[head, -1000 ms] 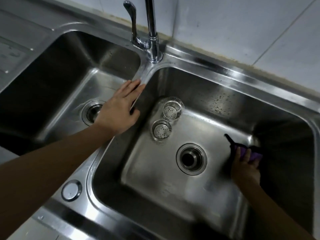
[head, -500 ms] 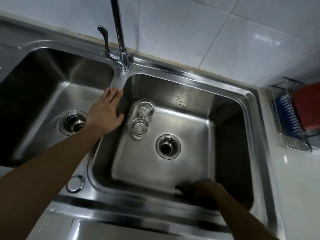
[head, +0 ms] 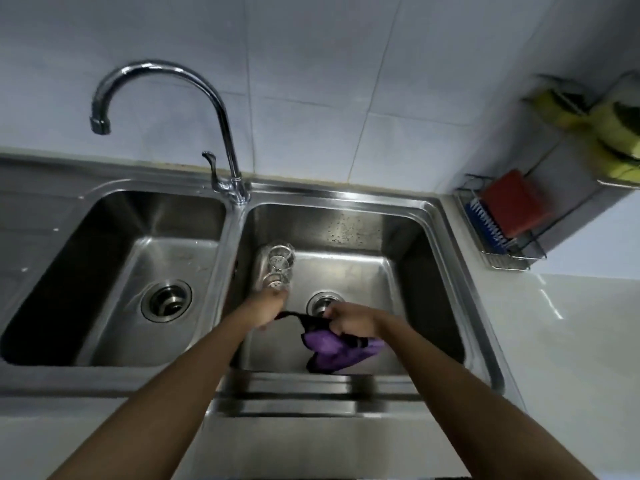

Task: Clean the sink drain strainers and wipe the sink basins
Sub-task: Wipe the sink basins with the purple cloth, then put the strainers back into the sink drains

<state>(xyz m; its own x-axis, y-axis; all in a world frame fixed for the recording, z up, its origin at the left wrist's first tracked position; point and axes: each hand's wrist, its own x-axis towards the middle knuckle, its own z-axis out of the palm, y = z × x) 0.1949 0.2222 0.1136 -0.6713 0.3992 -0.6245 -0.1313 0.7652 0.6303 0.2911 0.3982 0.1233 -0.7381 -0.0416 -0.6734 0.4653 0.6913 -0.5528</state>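
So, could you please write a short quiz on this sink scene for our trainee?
1. True or false: both round perforated metal strainers lie in the right-hand stainless steel basin.
2. What holds the purple cloth with black trim? A left grip only; B right grip only; C both grips.
3. Fill in: the curved chrome tap has its spout swung toward the ___ basin.
Key: 1 true; 2 C, left grip and right grip; 3 left.
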